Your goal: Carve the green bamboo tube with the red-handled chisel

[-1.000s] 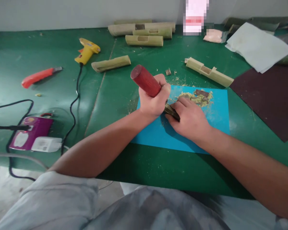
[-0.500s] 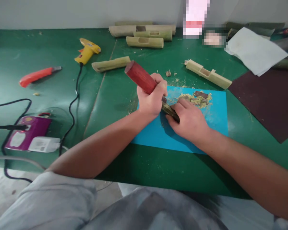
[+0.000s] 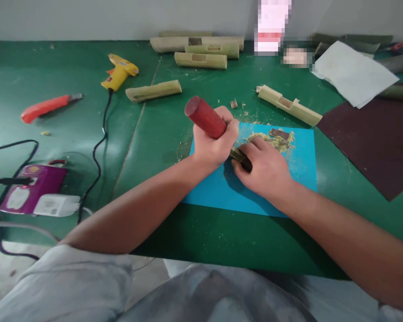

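Our left hand (image 3: 215, 141) is closed tightly around the red wooden handle (image 3: 206, 117) of a tool, its working end hidden from us. Our right hand (image 3: 265, 165) is curled shut around a dark bamboo piece (image 3: 244, 162) above the blue sheet (image 3: 304, 172), just beside the left. We judge that a slip under pressure could send the tool toward the right thumb; a loose grip could let the bamboo twist. The nearest to containers are the windowed bamboo tubes (image 3: 184, 59) behind; we cannot make out any contents.
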`<state>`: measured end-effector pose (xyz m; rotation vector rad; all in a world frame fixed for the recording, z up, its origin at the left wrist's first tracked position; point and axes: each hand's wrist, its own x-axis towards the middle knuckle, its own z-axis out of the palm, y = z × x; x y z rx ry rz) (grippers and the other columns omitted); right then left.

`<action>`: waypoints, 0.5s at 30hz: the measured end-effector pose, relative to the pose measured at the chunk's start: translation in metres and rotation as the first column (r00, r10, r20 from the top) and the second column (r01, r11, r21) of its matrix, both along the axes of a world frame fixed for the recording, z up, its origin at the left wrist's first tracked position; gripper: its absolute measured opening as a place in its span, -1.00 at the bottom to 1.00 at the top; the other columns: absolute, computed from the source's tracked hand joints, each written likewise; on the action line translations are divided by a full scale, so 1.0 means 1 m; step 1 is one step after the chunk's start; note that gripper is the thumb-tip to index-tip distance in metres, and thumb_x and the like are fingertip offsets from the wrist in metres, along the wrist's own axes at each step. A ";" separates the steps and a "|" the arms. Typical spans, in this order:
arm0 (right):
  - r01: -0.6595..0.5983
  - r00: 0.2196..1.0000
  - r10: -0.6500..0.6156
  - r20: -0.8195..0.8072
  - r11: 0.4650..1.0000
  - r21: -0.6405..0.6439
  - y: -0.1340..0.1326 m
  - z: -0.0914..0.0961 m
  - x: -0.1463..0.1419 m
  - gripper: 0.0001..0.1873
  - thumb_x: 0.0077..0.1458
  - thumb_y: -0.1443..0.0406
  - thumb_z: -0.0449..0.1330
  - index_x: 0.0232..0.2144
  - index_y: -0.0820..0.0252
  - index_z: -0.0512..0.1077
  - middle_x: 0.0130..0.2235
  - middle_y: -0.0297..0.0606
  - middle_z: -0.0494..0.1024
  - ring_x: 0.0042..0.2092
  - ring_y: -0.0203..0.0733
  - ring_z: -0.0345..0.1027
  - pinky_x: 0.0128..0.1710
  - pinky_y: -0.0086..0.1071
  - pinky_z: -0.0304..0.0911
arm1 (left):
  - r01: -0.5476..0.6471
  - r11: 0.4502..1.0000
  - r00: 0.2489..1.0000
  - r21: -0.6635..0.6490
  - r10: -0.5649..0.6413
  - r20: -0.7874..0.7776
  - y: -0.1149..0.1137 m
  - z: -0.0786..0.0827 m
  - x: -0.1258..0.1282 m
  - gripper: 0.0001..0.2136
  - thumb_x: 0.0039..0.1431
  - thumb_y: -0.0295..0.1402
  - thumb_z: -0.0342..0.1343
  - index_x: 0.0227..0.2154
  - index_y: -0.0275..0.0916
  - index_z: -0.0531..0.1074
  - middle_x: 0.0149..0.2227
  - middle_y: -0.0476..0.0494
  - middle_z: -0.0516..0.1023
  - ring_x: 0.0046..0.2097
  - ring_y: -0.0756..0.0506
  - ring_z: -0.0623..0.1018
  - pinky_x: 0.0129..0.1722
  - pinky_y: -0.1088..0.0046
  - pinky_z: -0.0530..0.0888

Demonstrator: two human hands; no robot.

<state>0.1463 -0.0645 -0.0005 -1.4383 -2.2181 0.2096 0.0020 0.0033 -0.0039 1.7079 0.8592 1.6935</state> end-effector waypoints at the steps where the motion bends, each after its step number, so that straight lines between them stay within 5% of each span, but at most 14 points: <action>1: 0.007 1.000 -0.007 -0.004 1.000 -0.004 0.000 0.000 0.000 -0.84 0.25 0.21 0.16 -0.31 0.18 0.46 -0.21 -0.09 0.52 -0.18 -0.03 0.37 -0.27 -0.22 0.18 | -0.007 1.000 1.000 0.009 0.007 -0.007 0.000 0.000 0.000 -0.58 0.26 -0.17 0.28 -0.63 -0.20 0.31 -0.56 0.01 0.28 -0.51 0.02 0.33 -0.48 0.39 0.34; 7: -0.021 1.000 0.021 0.017 0.999 -0.036 0.000 0.003 0.000 -0.81 0.29 0.22 0.15 -0.34 0.19 0.45 -0.23 -0.07 0.52 -0.15 0.00 0.37 -0.19 -0.18 0.23 | -0.023 0.999 0.999 -0.026 0.021 -0.049 0.004 -0.003 -0.001 -0.56 0.24 -0.15 0.30 -0.63 -0.20 0.28 -0.57 0.03 0.27 -0.52 0.03 0.31 -0.48 0.39 0.35; 15: -0.066 0.998 0.065 -0.007 0.993 -0.103 -0.001 0.003 -0.005 -0.86 0.22 0.24 0.23 -0.30 0.20 0.45 -0.22 -0.09 0.52 -0.19 -0.02 0.36 -0.25 -0.22 0.18 | -0.034 0.986 0.995 -0.163 0.048 0.082 -0.004 0.008 0.005 -0.56 0.19 -0.29 0.25 -0.72 -0.20 0.21 -0.65 0.02 0.21 -0.57 0.04 0.21 -0.56 0.40 0.21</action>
